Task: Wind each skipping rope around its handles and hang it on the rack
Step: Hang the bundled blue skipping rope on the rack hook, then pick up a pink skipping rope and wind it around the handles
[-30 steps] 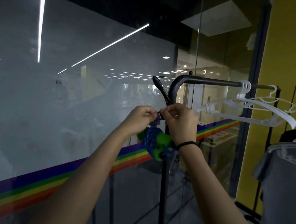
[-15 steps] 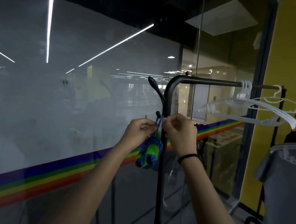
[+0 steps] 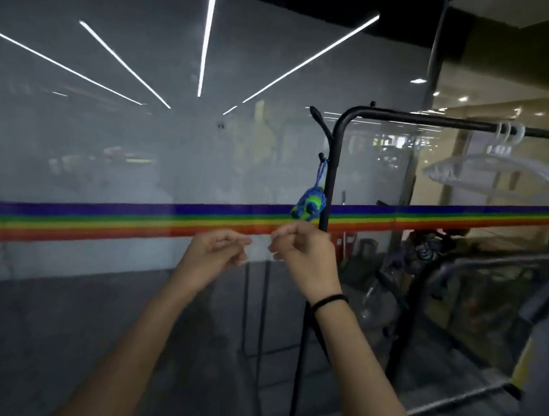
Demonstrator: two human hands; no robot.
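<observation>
- Skipping rope (image 3: 310, 205) — blue cord wound round green handles — hangs by a cord loop from a small hook (image 3: 321, 155) on the upright of the black rack (image 3: 331, 179).
- Left hand (image 3: 213, 252): below the bundle and to its left, apart from it; grip released, fingers loosely curled round nothing.
- Right hand (image 3: 307, 259): just beneath the bundle, before the upright; grip likewise released. A black band (image 3: 330, 301) circles the wrist.
- White hangers (image 3: 497, 165) hang on the top rail; a rainbow stripe (image 3: 103, 220) crosses the glass wall behind.
</observation>
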